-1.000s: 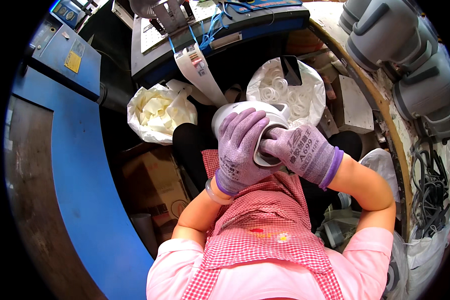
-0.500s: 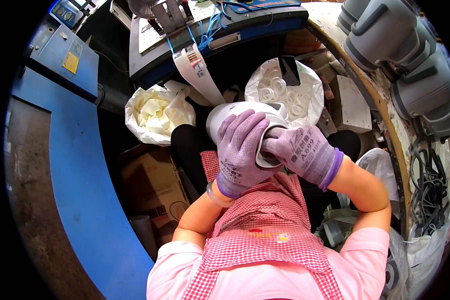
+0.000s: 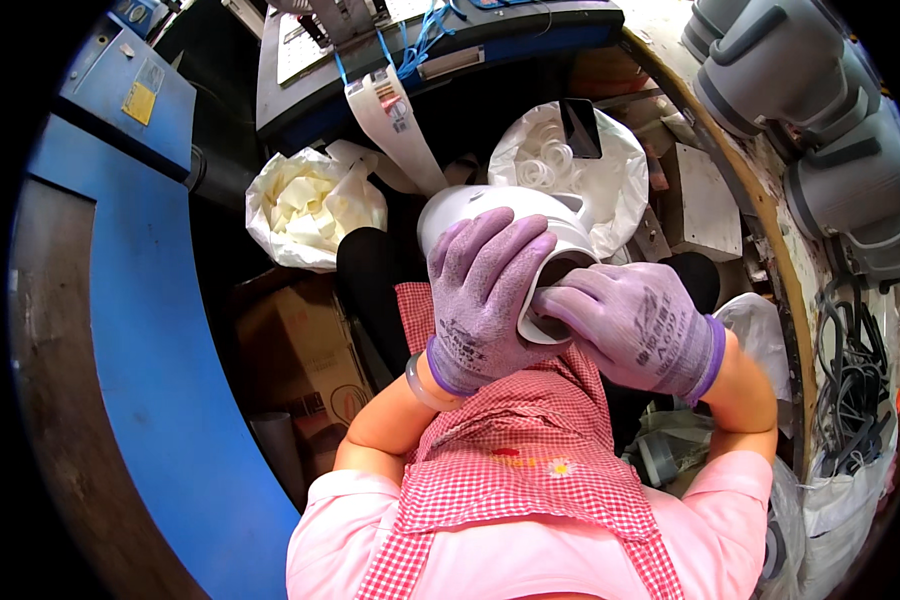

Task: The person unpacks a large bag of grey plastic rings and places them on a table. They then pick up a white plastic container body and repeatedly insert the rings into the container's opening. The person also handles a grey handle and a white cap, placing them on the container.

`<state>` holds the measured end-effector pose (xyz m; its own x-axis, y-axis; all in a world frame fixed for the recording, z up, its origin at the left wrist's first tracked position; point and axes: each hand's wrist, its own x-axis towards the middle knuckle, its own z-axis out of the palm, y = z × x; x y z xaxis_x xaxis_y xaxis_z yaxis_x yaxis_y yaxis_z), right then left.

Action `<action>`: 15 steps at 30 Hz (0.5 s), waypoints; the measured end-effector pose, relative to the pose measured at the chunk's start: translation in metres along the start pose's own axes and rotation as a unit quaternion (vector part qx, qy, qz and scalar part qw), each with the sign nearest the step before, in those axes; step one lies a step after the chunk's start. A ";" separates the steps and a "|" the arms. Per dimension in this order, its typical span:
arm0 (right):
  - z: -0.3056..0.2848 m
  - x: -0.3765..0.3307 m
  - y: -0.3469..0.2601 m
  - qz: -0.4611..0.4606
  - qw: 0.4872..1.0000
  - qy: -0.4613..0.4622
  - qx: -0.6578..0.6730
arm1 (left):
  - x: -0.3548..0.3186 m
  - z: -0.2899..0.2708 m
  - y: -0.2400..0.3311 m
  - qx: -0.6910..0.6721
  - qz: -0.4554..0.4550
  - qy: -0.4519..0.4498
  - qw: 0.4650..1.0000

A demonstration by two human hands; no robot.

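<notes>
A hollow white plastic vessel (image 3: 457,207), shaped like a jug body, lies tilted over my lap with its round opening turned toward me. Spread across its upper side, my left hand (image 3: 478,305) in a purple-grey glove grips it, thumb below the opening. My right hand (image 3: 638,328), gloved alike, has its thumb and fingers closed at the opening's rim, with the fingertips partly inside. Whether those fingertips also hold something small is hidden. Beyond the vessel stands a white bag of translucent white rings (image 3: 602,200), with a dark phone (image 3: 580,128) at its far edge.
Left of my knees is a white bag of cream-coloured pieces (image 3: 308,212). A strip of labels (image 3: 395,125) hangs from the far workbench (image 3: 530,38). Blue metal surfaces (image 3: 160,370) flank my left. Several grey jug-shaped housings (image 3: 855,190) stand right, above black cords (image 3: 850,380).
My right hand has drawn back slightly toward the lower right, showing more of the opening. The vessel has tilted a little, and my left hand still grips it.
</notes>
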<state>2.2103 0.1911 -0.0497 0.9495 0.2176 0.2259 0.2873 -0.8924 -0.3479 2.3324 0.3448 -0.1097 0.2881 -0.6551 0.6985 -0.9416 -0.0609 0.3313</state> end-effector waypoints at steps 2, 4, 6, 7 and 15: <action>-0.003 -0.004 -0.002 -0.014 0.996 0.050 0.073 | 0.001 -0.004 -0.001 0.016 -0.005 -0.006 1.000; -0.007 -0.014 0.002 -0.025 0.982 0.132 0.133 | 0.001 -0.007 -0.012 0.042 -0.010 0.029 0.999; -0.016 -0.025 0.010 -0.030 0.961 0.215 0.170 | 0.002 -0.016 -0.018 0.064 -0.019 0.047 0.997; -0.005 -0.041 0.021 0.048 0.951 0.260 0.161 | 0.000 -0.025 -0.018 0.076 -0.026 0.041 0.996; 0.111 -0.077 0.139 0.272 0.510 0.478 0.661 | -0.046 -0.041 -0.056 -0.269 -0.133 0.081 0.950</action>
<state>2.1906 0.0941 -0.2164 0.6200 -0.7766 -0.1119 0.4480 0.4675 -0.7621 2.3787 0.4091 -0.1348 0.5673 -0.5440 0.6183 -0.6182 0.2147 0.7561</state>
